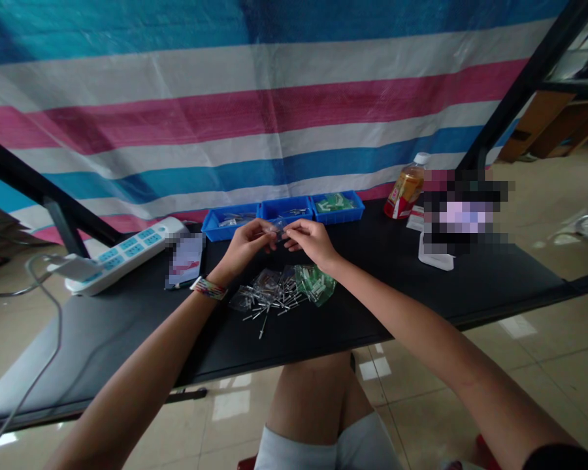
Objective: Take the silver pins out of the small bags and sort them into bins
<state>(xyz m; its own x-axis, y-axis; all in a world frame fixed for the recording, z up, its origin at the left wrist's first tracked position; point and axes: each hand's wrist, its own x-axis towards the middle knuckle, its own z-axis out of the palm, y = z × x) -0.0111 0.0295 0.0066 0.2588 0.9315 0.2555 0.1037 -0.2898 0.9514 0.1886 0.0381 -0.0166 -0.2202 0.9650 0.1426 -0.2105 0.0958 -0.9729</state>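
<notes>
A small clear plastic bag (276, 226) is pinched between my two hands, in front of the blue bins. My left hand (247, 245) has its fingers closed on the bag's left side. On the other side, my right hand (311, 240) grips the bag with thumb and fingertips. What the bag contains is too small to make out. Below the hands lies a loose pile of metal pop rivets (279, 297) mixed with clear bags (264, 282). Touching the pile's right side is a green bag (318, 284) with small pale pieces in it.
Three joined blue bins (287, 207) hold metal pieces and green packets. To the left are a phone (186, 260) and a white power strip (137, 251) with a plugged-in charger and cable (59, 326). A drink bottle (406, 189) and white box (436, 253) stand right on the black table (372, 320).
</notes>
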